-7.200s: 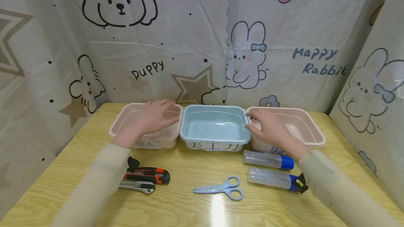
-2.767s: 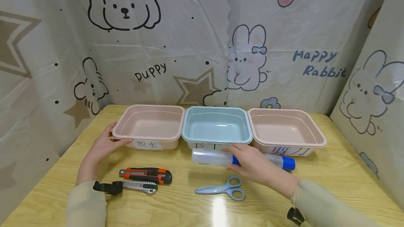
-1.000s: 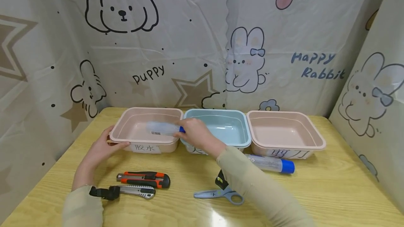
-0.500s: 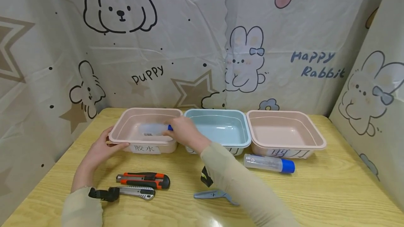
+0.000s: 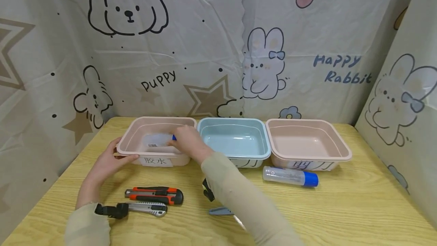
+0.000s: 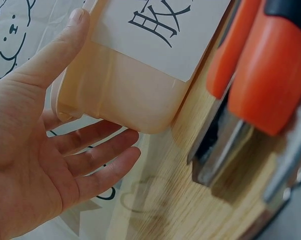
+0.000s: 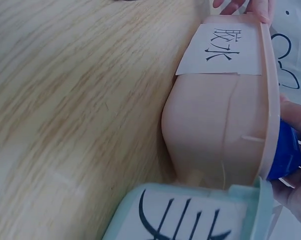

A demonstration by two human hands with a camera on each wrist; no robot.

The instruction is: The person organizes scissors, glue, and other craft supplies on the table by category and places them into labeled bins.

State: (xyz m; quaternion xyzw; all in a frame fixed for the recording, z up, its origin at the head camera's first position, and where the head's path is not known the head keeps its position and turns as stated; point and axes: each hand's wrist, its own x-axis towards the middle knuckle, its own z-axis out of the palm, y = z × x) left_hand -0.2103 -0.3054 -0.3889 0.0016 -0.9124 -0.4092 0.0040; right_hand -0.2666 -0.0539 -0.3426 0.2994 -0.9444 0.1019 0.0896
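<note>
My right hand [image 5: 187,141] holds a clear glue bottle [image 5: 155,140] by its blue cap [image 7: 286,150], inside the left pink plastic box [image 5: 157,119]. The bottle lies about level over the box floor; whether it touches is unclear. At that box's front left corner is my left hand [image 5: 106,164], its thumb on the rim and a finger behind the corner; its other fingers [image 6: 108,172] spread free in the left wrist view. A second glue bottle [image 5: 285,176] rests on the table before the right pink box [image 5: 308,158].
Between the pink boxes stands a blue box [image 5: 235,157]. A red-and-black utility knife [image 5: 155,195] and a grey one [image 5: 148,208] lie near my left wrist. My right sleeve hides most of the blue scissors [image 5: 220,211]. A patterned cloth hangs behind the boxes.
My right hand has picked up one glue bottle from the right, carried it left and lowered it into the left pink box. My left hand has moved from above that box to its corner.
</note>
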